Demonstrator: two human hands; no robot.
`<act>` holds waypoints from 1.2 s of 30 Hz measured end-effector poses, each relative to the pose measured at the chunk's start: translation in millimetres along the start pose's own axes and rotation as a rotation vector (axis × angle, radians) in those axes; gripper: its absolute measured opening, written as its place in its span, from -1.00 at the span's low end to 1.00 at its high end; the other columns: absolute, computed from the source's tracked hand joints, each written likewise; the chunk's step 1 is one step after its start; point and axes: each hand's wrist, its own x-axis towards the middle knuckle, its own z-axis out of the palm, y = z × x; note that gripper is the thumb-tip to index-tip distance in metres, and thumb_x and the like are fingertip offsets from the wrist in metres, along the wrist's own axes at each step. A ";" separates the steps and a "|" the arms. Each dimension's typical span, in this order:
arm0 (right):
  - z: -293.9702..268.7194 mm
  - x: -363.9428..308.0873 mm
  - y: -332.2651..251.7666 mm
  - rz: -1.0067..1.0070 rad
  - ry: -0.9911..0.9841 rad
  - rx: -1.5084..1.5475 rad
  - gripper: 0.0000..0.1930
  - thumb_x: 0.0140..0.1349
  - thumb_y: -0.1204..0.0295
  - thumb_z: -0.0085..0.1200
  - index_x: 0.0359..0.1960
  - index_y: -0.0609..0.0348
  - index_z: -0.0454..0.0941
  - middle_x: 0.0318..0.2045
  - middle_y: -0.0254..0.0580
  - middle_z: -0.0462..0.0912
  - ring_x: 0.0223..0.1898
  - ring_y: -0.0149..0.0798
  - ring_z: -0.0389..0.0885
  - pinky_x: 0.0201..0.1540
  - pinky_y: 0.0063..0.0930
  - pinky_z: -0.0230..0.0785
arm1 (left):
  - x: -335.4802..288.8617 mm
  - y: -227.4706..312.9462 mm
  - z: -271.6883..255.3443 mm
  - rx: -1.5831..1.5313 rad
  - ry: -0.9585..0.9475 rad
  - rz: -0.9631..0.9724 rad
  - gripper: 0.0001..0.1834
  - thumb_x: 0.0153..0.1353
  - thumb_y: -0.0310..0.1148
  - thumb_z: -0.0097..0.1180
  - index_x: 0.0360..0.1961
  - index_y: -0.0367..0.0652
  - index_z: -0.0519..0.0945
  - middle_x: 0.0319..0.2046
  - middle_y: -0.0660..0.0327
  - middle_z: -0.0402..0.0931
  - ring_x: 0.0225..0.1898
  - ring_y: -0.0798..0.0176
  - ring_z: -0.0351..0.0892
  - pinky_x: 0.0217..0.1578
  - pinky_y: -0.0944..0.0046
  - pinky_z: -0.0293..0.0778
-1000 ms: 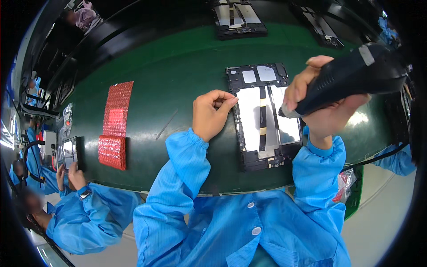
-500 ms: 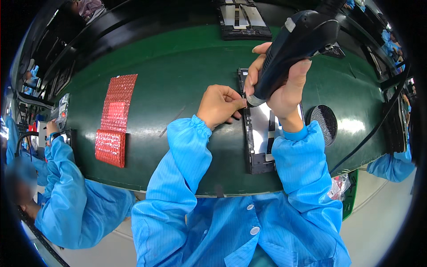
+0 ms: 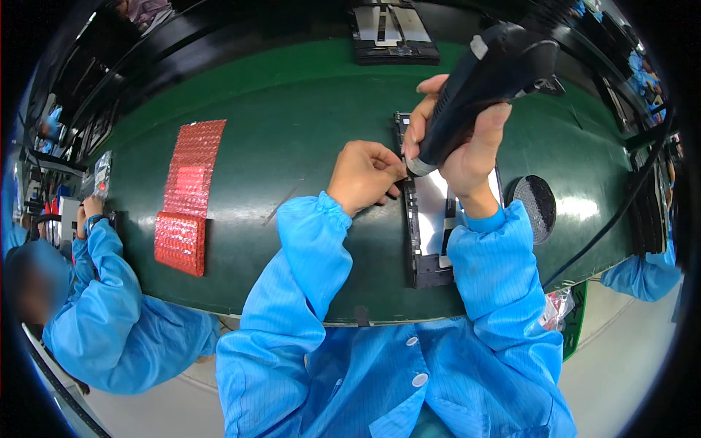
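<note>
My right hand grips a black electric screwdriver, tilted with its silver nose pointing down and left. The nose sits over the left edge of a flat black device with a silvery panel, which lies partly under my right hand and forearm. Beside that nose my left hand is closed in a pinch, thumb against forefinger. Whatever is between those fingertips is too small to make out. A round black dish holding small shiny pieces stands right of the device.
Red bubble wrap lies on the green table at left, near a thin strip. Another device rests at the back. A dark cable runs along the right. A co-worker in blue sits at left.
My hands and the screwdriver stay at the device's edge, shifting very slightly. At left, the co-worker has leaned farther left and a hand has moved slightly.
</note>
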 end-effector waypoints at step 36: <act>16.7 -6.1 -6.0 -0.084 0.130 -0.207 -0.56 0.03 0.67 0.21 -0.01 0.37 0.38 -0.66 -0.38 0.46 -0.66 -0.53 0.42 -0.56 -0.68 0.25 | -192.5 19.4 -254.0 1.687 0.078 0.226 -0.52 -0.38 -0.40 0.39 -0.34 -0.11 0.46 -0.26 0.17 0.43 -0.11 0.06 0.42 -0.09 0.07 0.30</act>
